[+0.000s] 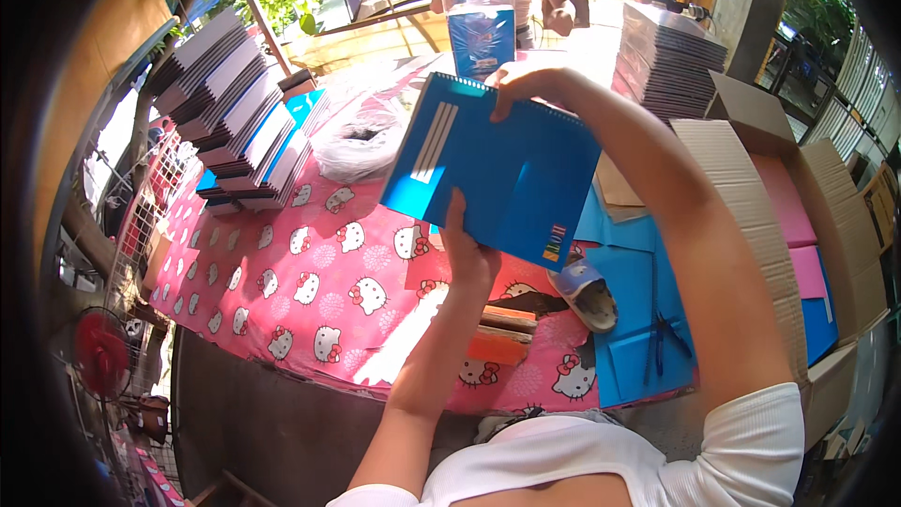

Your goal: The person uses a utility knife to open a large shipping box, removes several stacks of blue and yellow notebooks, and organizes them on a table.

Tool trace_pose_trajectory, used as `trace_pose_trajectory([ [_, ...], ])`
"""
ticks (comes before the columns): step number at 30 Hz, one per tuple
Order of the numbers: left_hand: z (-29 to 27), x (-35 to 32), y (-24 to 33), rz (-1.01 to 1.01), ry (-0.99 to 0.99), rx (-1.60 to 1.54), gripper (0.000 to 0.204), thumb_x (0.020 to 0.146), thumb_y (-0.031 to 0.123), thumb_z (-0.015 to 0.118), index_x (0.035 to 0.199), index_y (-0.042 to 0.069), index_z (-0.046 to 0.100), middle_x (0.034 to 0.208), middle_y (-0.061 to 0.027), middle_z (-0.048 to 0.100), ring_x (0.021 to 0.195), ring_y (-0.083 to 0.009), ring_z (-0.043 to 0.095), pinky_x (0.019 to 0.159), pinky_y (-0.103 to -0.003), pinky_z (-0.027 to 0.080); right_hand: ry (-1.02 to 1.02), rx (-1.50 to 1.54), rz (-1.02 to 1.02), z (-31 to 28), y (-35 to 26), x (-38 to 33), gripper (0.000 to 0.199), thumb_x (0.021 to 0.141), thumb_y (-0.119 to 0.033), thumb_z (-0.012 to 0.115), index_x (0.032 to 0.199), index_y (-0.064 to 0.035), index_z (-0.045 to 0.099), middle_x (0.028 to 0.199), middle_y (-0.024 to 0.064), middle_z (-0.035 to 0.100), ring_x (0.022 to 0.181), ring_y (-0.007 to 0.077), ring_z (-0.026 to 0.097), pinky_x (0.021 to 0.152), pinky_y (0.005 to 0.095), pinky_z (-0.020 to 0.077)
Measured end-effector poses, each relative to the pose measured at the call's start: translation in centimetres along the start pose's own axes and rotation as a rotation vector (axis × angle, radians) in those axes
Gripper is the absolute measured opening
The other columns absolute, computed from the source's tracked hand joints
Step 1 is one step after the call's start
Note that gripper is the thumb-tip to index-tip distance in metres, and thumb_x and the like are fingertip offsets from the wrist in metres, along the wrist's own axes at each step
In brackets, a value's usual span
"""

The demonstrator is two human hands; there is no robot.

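Raised over the table is a blue spiral-bound notebook (pixel 497 169), its wire binding along the top edge and white lines on its cover. My left hand (pixel 465 242) grips its lower edge, thumb on the cover and the other fingers hidden behind. At the top edge my right hand (pixel 521 86) holds it near the binding. Under it on the table lie an orange-red block (pixel 500 345), a grey and blue slipper-like thing (pixel 587 295) and blue sheets (pixel 629 272). Dark blue scissors (pixel 664 343) rest on those sheets.
A pink patterned cloth (pixel 253 272) covers the table. Tall notebook stacks stand at left (pixel 230 103) and back right (pixel 668 61). Clear plastic (pixel 361 143) lies near the left stack. An opened cardboard box (pixel 741 216) is at right. Across the table a person holds a plastic-wrapped blue pack (pixel 481 38).
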State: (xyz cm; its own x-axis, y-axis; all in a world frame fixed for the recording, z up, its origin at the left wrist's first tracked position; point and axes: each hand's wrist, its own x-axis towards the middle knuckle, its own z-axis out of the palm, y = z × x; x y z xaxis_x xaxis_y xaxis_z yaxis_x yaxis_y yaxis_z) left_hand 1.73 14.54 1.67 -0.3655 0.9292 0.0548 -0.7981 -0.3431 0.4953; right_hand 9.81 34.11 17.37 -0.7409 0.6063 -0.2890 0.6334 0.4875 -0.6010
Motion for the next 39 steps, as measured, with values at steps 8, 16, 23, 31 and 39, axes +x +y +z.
trace_pose_trajectory([
  [8,-4.4,5.2,-3.8,-0.099,0.658,0.227,0.037,0.089,0.03,0.048,0.117,0.006,0.051,0.112,-0.0091,0.056,0.099,-0.0235,0.055,0.088,-0.04,0.044,0.557,-0.199,-0.321,5.1,1.3,2.2,0.053,0.076,-0.034,0.063,0.117,-0.0048,0.051,0.094,0.0201,0.063,0.09,0.032,0.061,0.077,0.0388,0.0485],
  [16,-6.2,5.7,-5.0,-0.244,0.376,0.242,0.053,0.087,0.05,0.051,0.121,0.01,0.05,0.123,-0.0078,0.053,0.11,-0.0238,0.053,0.093,-0.045,0.042,1.163,-0.054,0.348,17.4,15.5,-22.4,0.03,0.075,-0.019,0.069,0.094,0.0019,0.06,0.091,0.0196,0.061,0.086,0.0355,0.059,0.074,0.041,0.0472],
  [23,-4.8,-1.7,-6.0,-0.392,0.33,0.265,0.064,0.078,0.029,0.071,0.125,-0.001,0.041,0.13,-0.0181,0.039,0.126,-0.0258,0.033,0.104,-0.042,0.028,0.761,-0.085,1.033,30.0,17.5,-32.6,0.044,0.071,-0.032,0.074,0.093,0.0002,0.054,0.09,0.0211,0.061,0.087,0.0376,0.059,0.072,0.0447,0.0471],
  [31,-0.8,-10.2,-14.0,0.086,-0.877,2.061,0.08,0.061,0.014,0.076,0.13,0.018,0.036,0.138,-0.0157,0.027,0.128,-0.0359,0.026,0.104,-0.053,0.021,0.767,0.067,0.888,33.0,19.4,-33.2,0.036,0.072,-0.018,0.07,0.097,0.0006,0.053,0.092,0.0229,0.062,0.09,0.037,0.06,0.075,0.0439,0.0475],
  [39,-2.1,-7.0,-14.9,-0.039,-0.764,2.463,0.05,0.071,0.018,0.066,0.117,0.024,0.048,0.123,-0.008,0.043,0.116,-0.0273,0.039,0.089,-0.047,0.037,0.978,0.257,0.774,30.1,15.3,-34.5,0.03,0.069,-0.016,0.065,0.094,-0.0022,0.055,0.072,0.0156,0.063,0.069,0.0324,0.062,0.064,0.0405,0.0494],
])
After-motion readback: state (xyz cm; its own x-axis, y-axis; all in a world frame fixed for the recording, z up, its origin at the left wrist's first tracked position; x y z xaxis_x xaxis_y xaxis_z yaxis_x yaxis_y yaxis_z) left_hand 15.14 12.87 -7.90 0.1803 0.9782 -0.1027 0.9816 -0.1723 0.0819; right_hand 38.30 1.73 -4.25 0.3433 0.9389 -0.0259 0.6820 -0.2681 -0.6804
